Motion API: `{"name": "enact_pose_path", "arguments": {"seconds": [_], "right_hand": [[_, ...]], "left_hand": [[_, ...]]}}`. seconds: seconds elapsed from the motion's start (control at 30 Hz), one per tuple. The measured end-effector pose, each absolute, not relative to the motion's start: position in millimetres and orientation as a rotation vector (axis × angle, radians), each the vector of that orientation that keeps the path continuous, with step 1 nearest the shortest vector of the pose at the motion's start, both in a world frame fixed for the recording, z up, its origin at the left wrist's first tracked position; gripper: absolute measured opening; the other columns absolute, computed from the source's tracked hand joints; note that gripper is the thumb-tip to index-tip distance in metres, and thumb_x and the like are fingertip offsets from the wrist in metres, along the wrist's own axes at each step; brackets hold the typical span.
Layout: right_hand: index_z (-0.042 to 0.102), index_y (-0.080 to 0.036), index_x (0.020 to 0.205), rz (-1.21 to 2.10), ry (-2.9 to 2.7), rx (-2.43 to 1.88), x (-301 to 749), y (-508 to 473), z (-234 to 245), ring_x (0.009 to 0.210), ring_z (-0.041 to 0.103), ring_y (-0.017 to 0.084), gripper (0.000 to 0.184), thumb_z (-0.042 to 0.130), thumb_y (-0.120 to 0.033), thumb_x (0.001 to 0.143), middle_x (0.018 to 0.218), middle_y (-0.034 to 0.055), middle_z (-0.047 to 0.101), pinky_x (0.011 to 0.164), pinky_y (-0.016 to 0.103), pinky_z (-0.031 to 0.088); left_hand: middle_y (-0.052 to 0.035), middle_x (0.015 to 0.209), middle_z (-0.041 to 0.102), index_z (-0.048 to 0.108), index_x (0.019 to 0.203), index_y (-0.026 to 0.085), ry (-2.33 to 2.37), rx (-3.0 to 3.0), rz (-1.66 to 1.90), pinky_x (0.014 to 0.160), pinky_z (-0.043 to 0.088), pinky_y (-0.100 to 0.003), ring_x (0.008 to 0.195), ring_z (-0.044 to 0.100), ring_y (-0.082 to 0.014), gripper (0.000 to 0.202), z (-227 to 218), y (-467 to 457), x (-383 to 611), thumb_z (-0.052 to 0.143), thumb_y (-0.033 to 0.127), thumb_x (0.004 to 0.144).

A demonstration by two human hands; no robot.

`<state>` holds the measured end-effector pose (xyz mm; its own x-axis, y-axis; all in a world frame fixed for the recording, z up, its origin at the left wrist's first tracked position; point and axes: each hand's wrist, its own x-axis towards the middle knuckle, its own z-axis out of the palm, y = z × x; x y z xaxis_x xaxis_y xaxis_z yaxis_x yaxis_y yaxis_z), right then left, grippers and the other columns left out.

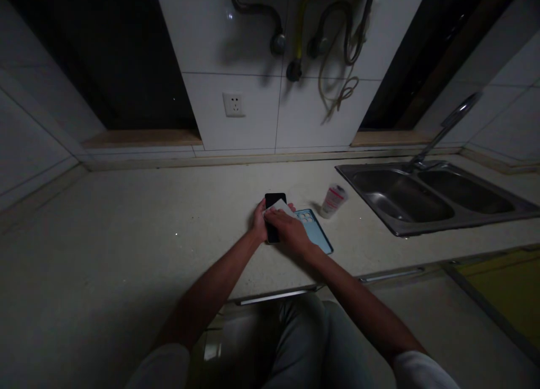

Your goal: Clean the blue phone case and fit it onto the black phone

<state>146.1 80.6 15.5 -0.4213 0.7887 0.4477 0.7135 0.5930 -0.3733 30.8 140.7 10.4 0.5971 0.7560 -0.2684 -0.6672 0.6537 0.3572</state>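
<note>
from my feed, the person's two bare hands meet just below the middle of the frame, over a pale speckled table (pixel 126 237). the left hand (pixel 260 221) is curled around the edge of a black smartphone (pixel 275 200), gripping it with the phone tilted up off the surface. the right hand (pixel 288 231) lies almost flat across the phone, fingers closed together and pressing a white sheet (pixel 279 208) against its face; i can't tell if the sheet is paper or cloth. just right of the hands, a blue phone case (pixel 314 229) lies open side up on the table, touching neither the bottle nor the sink. further right stands a small bottle (pixel 333 201) with a red and white label, tilted, beside a steel double sink (pixel 396 229) with a faucet (pixel 447 130). a wall socket (pixel 233 104) and hoses (pixel 300 23) sit at upper centre.
</note>
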Motion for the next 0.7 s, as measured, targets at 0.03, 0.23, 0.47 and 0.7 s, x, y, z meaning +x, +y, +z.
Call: {"name": "enact_pose_path", "arguments": {"seconds": [0.03, 0.23, 0.47, 0.7], "right_hand": [[0.059, -0.023, 0.139, 0.182, -2.254, -1.155, 147.8, 71.1, 12.2, 0.137, 0.054, 0.025, 0.057, 0.055, -0.002, 0.086, 0.145, 0.0102, 0.059, 0.118, 0.050, 0.041], [0.058, -0.027, 0.141, 0.411, -2.401, -0.983, 170.7, 23.8, 4.6, 0.134, 0.057, 0.021, 0.071, 0.051, 0.003, 0.078, 0.143, 0.0033, 0.061, 0.116, 0.041, 0.044], [0.073, -0.035, 0.119, 0.795, -1.723, -1.055, 193.6, 18.2, 24.7, 0.108, 0.073, 0.027, 0.039, 0.054, -0.018, 0.090, 0.111, -0.0024, 0.078, 0.099, 0.048, 0.057], [0.065, -0.023, 0.090, 0.956, -0.915, -0.943, 188.6, 73.7, 58.9, 0.070, 0.069, 0.017, 0.024, 0.077, -0.038, 0.075, 0.082, -0.0004, 0.075, 0.069, 0.031, 0.057]], "left_hand": [[-0.0200, 0.113, 0.074, 0.065, 0.126, 0.007, 0.409, 0.230, 0.829, 0.102, 0.049, -0.049, 0.109, 0.070, -0.0345, 0.062, 10.5, 140.7, 30.5, 0.043, 0.055, 0.094], [-0.0233, 0.116, 0.072, 0.056, 0.138, 0.007, 0.387, 0.306, 0.893, 0.098, 0.050, -0.052, 0.110, 0.069, -0.0348, 0.067, 18.0, 134.6, 28.8, 0.037, 0.057, 0.097], [-0.0222, 0.116, 0.072, 0.056, 0.137, 0.006, 0.339, 0.325, 0.889, 0.092, 0.054, -0.046, 0.105, 0.071, -0.0319, 0.069, 23.5, 129.3, 26.5, 0.033, 0.057, 0.098], [-0.0164, 0.103, 0.077, 0.066, 0.124, 0.009, 0.376, 0.355, 0.820, 0.092, 0.054, -0.047, 0.098, 0.073, -0.0318, 0.061, 19.5, 131.8, 26.8, 0.040, 0.057, 0.096]]}}
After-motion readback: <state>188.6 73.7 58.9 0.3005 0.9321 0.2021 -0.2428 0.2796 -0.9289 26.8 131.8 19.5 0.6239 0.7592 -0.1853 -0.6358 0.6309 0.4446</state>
